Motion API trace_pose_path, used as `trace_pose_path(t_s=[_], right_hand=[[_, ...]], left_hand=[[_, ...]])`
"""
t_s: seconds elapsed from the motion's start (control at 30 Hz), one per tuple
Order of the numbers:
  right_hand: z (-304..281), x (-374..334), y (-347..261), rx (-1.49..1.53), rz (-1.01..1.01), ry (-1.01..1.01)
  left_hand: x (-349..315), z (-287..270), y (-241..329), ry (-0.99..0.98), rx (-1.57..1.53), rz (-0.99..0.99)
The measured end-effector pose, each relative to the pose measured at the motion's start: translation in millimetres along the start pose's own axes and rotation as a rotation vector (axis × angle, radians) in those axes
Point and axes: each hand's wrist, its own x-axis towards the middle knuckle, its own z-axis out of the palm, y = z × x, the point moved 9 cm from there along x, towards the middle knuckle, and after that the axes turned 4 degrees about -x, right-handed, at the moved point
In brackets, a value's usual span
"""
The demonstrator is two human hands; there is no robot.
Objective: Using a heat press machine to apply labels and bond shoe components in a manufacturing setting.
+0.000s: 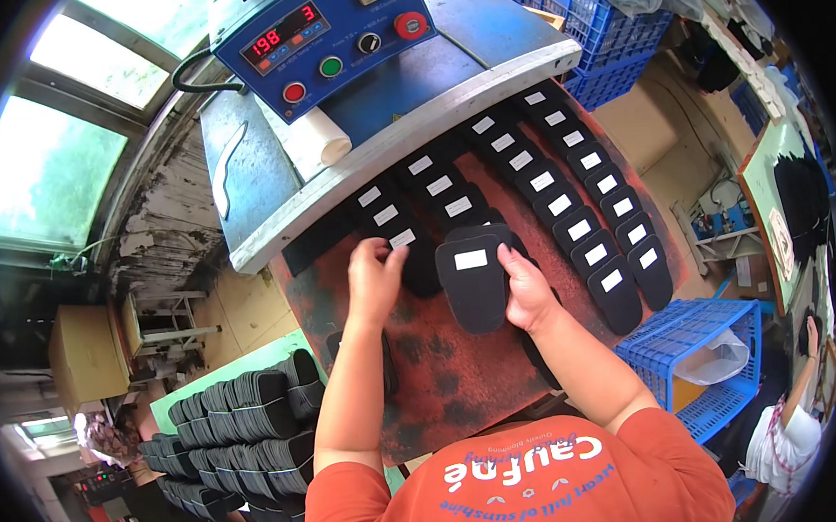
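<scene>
My right hand (528, 292) grips a small stack of black insole-shaped pads (476, 300), thumb on top beside the white label. The stack is held over the reddish worktable (442, 391). To its left, my left hand (375, 280) has its fingertips pinched together at the lower end of a row of labelled black pads (385, 214). Whatever may be between those fingertips is too small to make out. More overlapping rows of labelled black pads (560, 203) run across the table toward the machine.
A blue press machine (329, 46) with a lit display and buttons stands at the far side, its pale-edged plate (412, 117) over the rows. Bundled black pads (247, 408) are stacked at left. Blue crates (693, 361) stand at right. Another person (785, 446) works at far right.
</scene>
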Motion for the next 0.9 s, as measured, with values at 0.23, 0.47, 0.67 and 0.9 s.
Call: trace_pose_path(t_s=[0.23,0.47,0.67,0.9], right_hand=[[-1.9,-10.8,-12.4,-0.029,-0.022,0.02],[-16.6,-18.0,-8.0,-0.026,0.001,0.005],[-14.2,-28.1,4.8,-0.043,0.065,0.025],[-15.8,-41.1,-11.3,0.003,0.09,-0.093]], left_hand=[[-39.5,15.2,-8.9,-0.084,-0.553,-0.381],[-42.4,-5.9,2.0,0.168,-0.099,-0.02],[-89.4,30.3,15.5,-0.105,-0.696,-0.371],[-98.8,7.1,-35.9,0.171,-0.305,-0.202]])
